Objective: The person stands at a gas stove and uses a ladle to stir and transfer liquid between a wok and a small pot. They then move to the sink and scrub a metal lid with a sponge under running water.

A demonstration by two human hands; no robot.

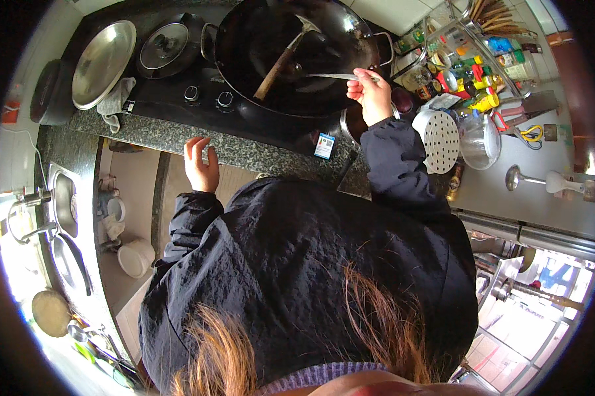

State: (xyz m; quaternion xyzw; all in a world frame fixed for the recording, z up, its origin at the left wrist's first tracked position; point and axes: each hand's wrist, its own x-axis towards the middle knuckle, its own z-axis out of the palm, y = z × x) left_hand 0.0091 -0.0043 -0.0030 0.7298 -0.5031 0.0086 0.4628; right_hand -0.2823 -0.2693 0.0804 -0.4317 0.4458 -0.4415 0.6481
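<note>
My right hand (pixel 371 98) is closed around one end of a thin silver utensil (pixel 333 75), which looks like a spoon seen edge-on. It points left over the right part of a large dark wok (pixel 244 39). Inside the wok lies a spatula (pixel 279 68) with a wooden handle, its metal head toward the far side and its handle end resting near the close rim. My left hand (pixel 202 168) hovers by the front edge of the granite counter (pixel 244 150), fingers apart and holding nothing. What lies at the wok's dark bottom is hard to make out.
A lidded pan (pixel 164 46), a steel plate (pixel 104 65) and a grey cloth (pixel 117 100) are left of the wok. Seasoning bottles (pixel 485 99), a white perforated strainer (pixel 437 140), scissors (pixel 529 134) and a ladle (pixel 518 177) crowd the right counter. A sink (pixel 65 203) is at left.
</note>
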